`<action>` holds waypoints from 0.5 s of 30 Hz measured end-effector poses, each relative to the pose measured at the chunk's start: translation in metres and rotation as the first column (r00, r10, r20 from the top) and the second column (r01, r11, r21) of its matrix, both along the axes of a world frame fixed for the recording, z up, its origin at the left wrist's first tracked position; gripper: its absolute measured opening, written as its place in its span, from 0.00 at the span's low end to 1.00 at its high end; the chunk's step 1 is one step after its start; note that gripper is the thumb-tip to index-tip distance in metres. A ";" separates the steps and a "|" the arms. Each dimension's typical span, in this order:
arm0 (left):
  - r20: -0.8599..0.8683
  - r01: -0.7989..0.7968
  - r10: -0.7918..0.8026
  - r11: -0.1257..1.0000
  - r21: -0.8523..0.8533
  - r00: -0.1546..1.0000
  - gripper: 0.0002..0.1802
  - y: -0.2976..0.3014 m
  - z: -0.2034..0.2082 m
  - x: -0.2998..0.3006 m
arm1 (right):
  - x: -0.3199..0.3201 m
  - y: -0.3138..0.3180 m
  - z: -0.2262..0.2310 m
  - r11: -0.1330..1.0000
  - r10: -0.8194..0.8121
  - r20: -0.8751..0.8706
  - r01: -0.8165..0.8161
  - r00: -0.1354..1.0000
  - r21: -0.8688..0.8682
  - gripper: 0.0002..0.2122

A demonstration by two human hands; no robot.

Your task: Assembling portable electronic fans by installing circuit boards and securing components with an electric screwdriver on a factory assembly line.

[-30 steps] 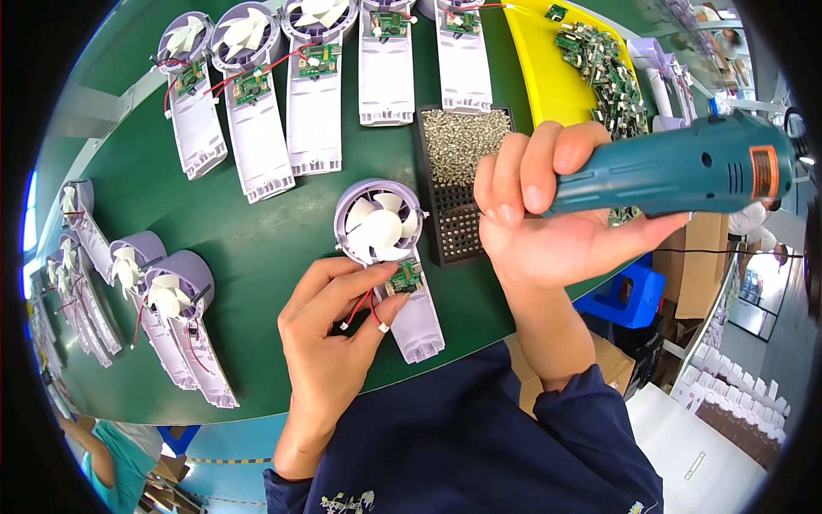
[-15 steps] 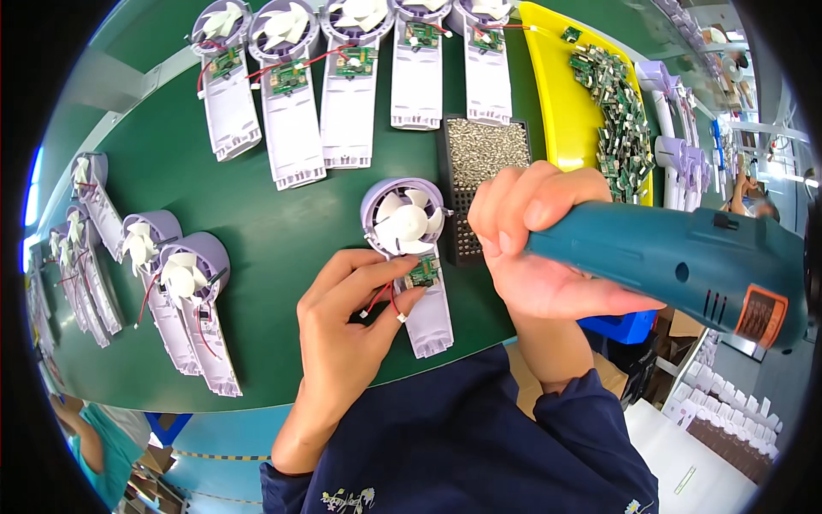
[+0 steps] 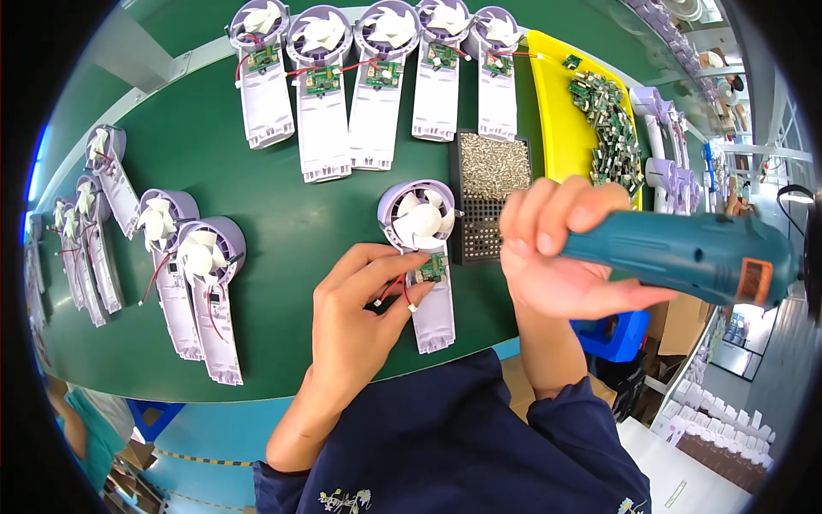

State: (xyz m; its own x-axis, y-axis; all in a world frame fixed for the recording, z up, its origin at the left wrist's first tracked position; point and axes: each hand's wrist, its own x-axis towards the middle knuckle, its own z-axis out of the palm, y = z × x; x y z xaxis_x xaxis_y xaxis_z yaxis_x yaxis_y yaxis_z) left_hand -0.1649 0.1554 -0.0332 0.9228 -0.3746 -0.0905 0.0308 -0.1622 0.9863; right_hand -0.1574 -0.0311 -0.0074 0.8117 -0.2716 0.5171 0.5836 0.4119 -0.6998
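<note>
A lilac fan housing with a white fan lies in front of me on the green table. My left hand is closed at the small green circuit board on the housing's handle. Its fingertips pinch the board's left side, and thin red wires with white plugs hang between thumb and fingers. My right hand is wrapped around a teal electric screwdriver, held above the table to the right of the housing. The screwdriver's working tip is hidden by my fingers.
A black screw tray full of small screws sits right of the housing. Beyond it is a yellow bin with a heap of circuit boards. Several fan housings lie along the back; more housings stand at left.
The view has shifted slightly. My right hand and the screwdriver have moved a little right and nearer, with the tool's rear end swung upward. My left hand stays at the circuit board.
</note>
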 end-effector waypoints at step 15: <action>0.030 0.006 -0.006 1.000 -0.001 1.000 0.16 0.001 0.000 0.002 | -0.036 0.042 0.015 0.998 0.058 -0.087 -0.061 0.994 -0.031 0.09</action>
State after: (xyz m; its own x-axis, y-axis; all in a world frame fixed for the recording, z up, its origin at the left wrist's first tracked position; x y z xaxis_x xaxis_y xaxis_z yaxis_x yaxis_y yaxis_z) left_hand -0.1628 0.1569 -0.0335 0.9228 -0.3801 -0.0625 0.0003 -0.1614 0.9869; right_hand -0.1937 0.0108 0.0080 0.8679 -0.2053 0.4523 0.4956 0.4193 -0.7607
